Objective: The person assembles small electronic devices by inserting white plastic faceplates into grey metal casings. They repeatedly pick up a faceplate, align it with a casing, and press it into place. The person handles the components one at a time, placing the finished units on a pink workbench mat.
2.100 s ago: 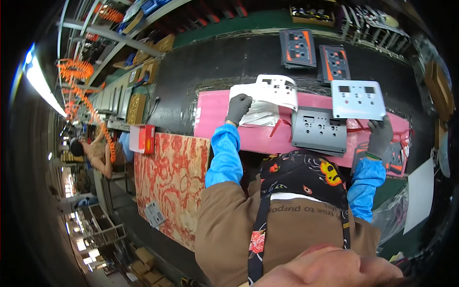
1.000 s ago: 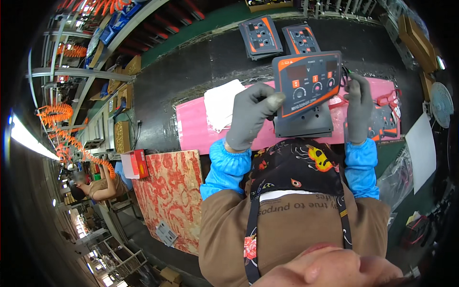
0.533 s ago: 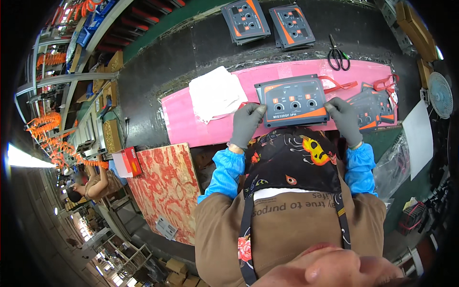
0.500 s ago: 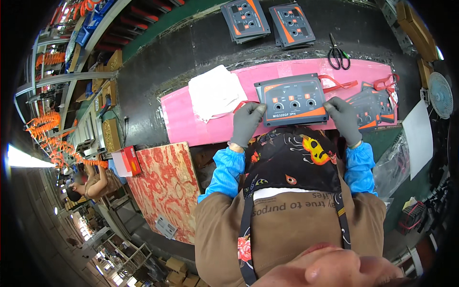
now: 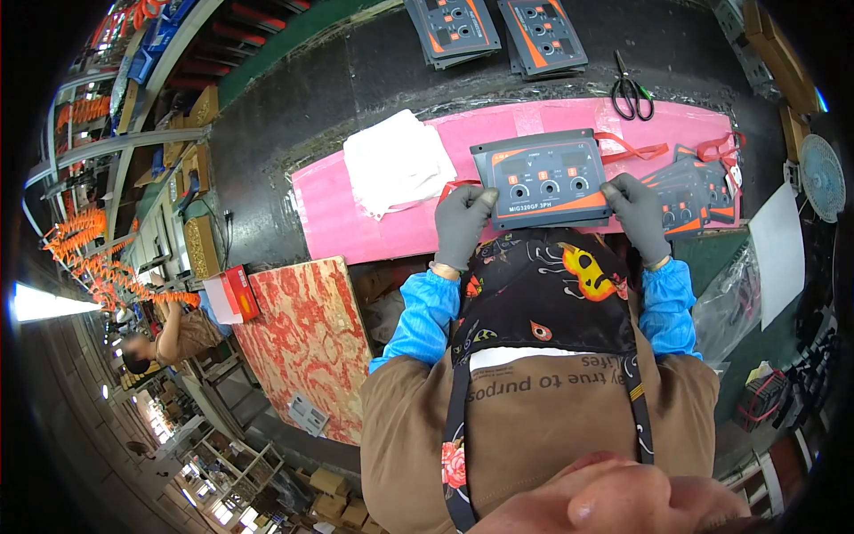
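1. Head view, the main relation: a dark-grey rectangular panel with orange corners and three round holes [image 5: 544, 173] lies on a long pink sheet [image 5: 320, 214], directly in front of the person. Its long axis runs nearly from 9 to 3 o'clock, the 3 o'clock end a shade farther away.

2. The grey-gloved left hand [image 5: 464, 227] sits at the panel's 8 o'clock corner, thumb and curled fingers pinched nearly closed on the edge; from it the panel lies toward 2 o'clock.

3. The grey-gloved right hand [image 5: 638, 214] is at the 4 o'clock side, also pinched nearly closed on the edge; from it the panel lies toward 10 o'clock. Both hands touch it, so neither is nearer. How firmly they press, I cannot tell.

4. Around the panel: a loose pile of thin white sheets [image 5: 396, 162] at 9 o'clock, a stack of similar grey-and-orange panels [image 5: 454, 31] at 11, black-handled metal scissors [image 5: 624, 79] at 1, and overlapping grey-and-orange pieces [image 5: 680, 203] at 3, just past the right hand.
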### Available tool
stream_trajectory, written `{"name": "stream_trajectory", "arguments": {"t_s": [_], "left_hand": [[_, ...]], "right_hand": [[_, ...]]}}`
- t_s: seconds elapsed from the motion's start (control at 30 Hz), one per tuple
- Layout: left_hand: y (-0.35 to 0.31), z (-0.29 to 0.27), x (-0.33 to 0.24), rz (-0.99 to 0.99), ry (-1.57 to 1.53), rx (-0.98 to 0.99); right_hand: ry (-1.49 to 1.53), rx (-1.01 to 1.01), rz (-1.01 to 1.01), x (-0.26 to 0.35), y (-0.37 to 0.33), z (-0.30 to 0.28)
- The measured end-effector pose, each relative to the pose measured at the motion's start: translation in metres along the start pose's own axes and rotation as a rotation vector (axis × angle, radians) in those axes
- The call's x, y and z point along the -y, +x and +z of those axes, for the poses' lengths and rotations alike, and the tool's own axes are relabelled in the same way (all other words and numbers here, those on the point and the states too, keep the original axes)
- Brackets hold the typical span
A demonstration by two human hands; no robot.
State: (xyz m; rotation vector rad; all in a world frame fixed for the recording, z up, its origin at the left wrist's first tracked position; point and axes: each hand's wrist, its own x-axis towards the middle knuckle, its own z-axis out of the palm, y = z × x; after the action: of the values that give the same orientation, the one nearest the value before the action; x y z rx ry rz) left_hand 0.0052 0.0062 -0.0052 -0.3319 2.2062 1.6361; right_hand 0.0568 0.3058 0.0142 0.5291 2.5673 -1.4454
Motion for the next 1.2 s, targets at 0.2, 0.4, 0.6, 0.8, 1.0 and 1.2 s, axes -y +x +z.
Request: {"name": "stream_trajectory", "arguments": {"t_s": [0.2, 0.4, 0.6, 0.8, 1.0, 1.2], "left_hand": [[0.001, 0.004, 0.004, 0.010, 0.051, -0.044], [0.001, 0.004, 0.005, 0.003, 0.048, -0.053], [0.001, 0.002, 0.004, 0.000, 0.030, -0.031], [0.000, 0.002, 0.001, 0.022, 0.017, -0.023], [-0.001, 0.002, 0.000, 0.029, 0.022, -0.025], [0.000, 0.003, 0.001, 0.020, 0.015, -0.024]], "right_hand": [[0.076, -0.010, 0.004, -0.007, -0.002, 0.004], [0.069, 0.005, 0.000, -0.009, -0.001, 0.004], [0.032, -0.001, -0.012, -0.005, -0.002, 0.003], [-0.017, -0.036, -0.037, -0.010, -0.001, 0.006], [0.033, -0.053, -0.088, -0.013, 0.000, 0.009], [-0.021, -0.019, -0.024, -0.008, 0.000, 0.005]]}}
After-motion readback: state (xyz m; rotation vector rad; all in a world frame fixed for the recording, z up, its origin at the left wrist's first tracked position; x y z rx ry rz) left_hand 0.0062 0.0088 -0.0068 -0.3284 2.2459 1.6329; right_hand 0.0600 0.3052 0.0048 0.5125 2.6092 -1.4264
